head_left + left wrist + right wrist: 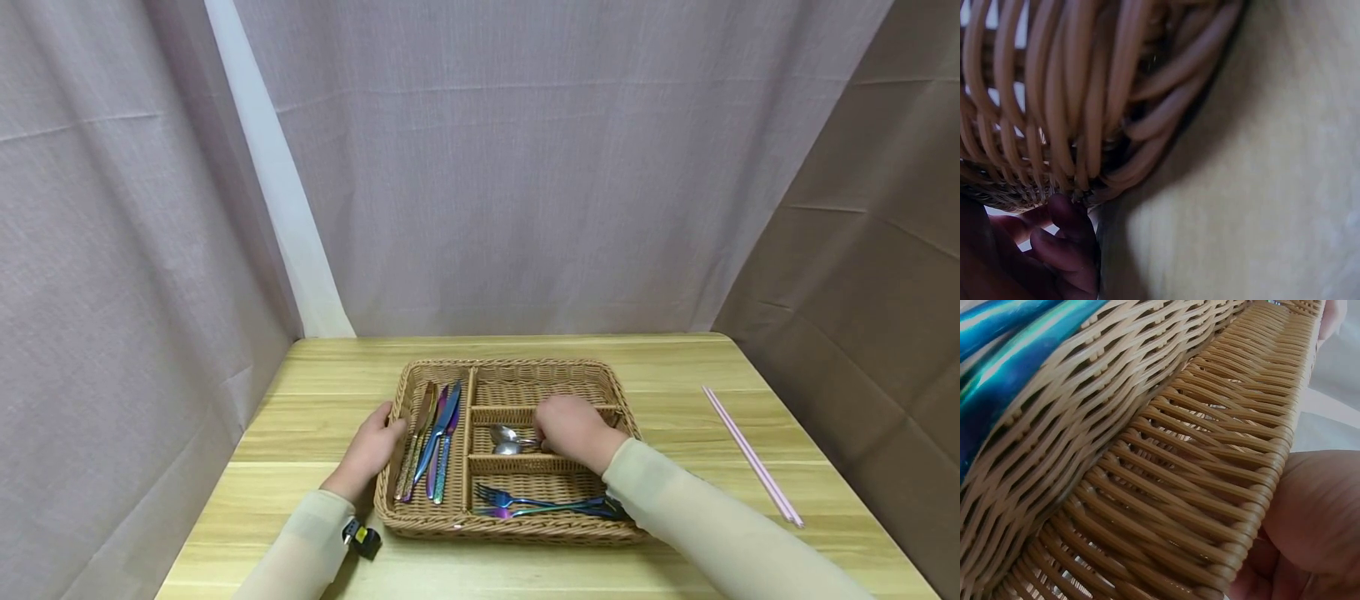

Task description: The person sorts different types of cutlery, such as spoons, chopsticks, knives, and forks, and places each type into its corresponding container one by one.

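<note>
My left hand (377, 447) holds the left side of a wicker cutlery tray (386, 515), its thumb at the rim. In the left wrist view its curled fingers (1063, 240) lie against the woven wall. Over the middle right compartment, my right hand (573, 427) reaches down with bent fingers and pinches a metal spoon (507, 448) by its handle. A second spoon (502, 432) lies close beside it, bowl to the left. The right wrist view shows that hand (1316, 519) behind a woven divider (1210, 450); its fingertips are hidden.
Several table knives (438, 446) lie in the tray's long left compartment. Blue and rainbow-coloured forks (517, 502) lie in the front right compartment, partly under the right forearm. A pair of pink chopsticks (752, 457) rests on the wooden table at the right. Curtains surround the table.
</note>
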A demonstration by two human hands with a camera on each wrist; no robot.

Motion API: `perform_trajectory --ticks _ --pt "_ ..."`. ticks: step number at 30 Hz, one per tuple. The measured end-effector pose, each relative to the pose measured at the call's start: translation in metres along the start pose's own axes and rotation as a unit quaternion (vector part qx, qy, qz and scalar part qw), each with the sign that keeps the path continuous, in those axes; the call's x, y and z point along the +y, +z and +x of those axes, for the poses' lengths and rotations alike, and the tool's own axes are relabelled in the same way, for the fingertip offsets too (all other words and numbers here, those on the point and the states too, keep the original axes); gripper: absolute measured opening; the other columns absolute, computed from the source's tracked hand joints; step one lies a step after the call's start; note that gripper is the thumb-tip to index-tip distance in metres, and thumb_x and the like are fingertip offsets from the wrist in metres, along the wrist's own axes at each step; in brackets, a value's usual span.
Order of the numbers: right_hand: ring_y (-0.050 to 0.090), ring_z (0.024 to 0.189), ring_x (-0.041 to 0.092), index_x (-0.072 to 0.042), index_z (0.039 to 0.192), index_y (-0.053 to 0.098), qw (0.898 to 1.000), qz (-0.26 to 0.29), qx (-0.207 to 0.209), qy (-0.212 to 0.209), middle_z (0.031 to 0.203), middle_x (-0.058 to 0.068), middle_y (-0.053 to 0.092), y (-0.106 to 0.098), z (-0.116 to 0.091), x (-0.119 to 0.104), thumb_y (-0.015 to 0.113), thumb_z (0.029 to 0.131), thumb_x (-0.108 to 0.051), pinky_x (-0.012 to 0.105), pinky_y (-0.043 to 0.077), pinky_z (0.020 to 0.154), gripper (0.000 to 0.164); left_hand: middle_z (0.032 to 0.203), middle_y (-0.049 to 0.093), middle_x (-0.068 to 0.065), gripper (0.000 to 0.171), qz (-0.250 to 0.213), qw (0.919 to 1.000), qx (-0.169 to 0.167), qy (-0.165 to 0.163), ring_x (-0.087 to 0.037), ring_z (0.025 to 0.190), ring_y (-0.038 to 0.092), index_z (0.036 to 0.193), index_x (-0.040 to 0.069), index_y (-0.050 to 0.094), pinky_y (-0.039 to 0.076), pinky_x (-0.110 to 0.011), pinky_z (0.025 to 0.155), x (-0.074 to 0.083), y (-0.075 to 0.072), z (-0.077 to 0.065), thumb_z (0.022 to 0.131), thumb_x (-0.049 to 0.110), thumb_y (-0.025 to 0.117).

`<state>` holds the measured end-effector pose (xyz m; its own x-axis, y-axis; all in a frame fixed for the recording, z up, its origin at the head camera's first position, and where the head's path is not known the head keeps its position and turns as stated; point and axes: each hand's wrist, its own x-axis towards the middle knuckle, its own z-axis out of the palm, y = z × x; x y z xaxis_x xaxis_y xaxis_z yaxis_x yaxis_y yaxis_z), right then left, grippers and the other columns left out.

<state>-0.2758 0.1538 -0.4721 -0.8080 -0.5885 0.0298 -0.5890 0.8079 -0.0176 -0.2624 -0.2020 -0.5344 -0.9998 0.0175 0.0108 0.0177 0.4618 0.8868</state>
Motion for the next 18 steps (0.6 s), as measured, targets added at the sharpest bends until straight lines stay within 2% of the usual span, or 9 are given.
perform_trajectory --ticks 18 --pt "0.069 0.070 0.019 -0.018 0.073 0.074 0.999 -0.034 -0.002 -0.001 0.075 -0.006 0.071 0.0037 0.0012 -0.0034 0.094 0.083 -0.010 0.041 0.063 0.067 0.023 0.133 0.070 -0.020 0.040 -0.014 0.9999 -0.001 0.001 -0.035 0.117 0.067 0.145 0.002 0.061 0.052 -0.060 0.110 -0.0006 0.0004 -0.0008 0.110 0.021 0.055"
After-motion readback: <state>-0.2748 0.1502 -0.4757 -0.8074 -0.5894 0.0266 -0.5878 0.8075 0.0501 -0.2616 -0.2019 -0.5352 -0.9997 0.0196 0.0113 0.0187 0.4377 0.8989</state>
